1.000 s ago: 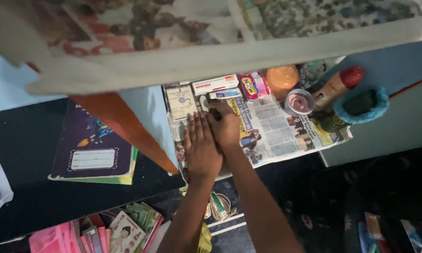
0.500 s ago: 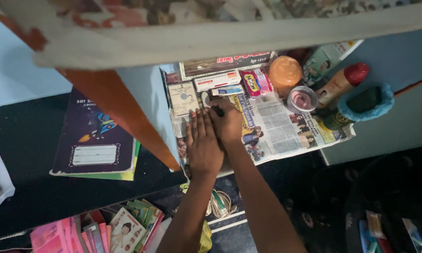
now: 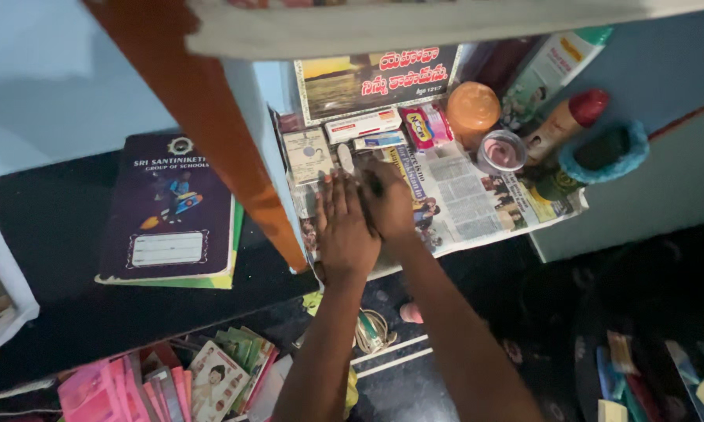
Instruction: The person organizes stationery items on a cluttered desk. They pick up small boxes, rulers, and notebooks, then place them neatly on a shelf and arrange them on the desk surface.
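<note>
At frame centre, the left hand (image 3: 344,230) lies flat, fingers together, on the newspaper (image 3: 477,195) lining the shelf; the right hand (image 3: 388,203), fingers curled, presses beside it.

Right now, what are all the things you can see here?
newspaper sheet: one, printed, lining the shelf
small boxes: a few, white and pink, at the shelf's back
orange jar: one, back of shelf
small round tin: one, pinkish, beside the jar
red-capped bottle: one, lying at right
notebook: one, dark purple, on the black counter at left
booklets: several, pink and green, below
left hand: flat on the newspaper
right hand: beside it, fingers touching the paper
</note>
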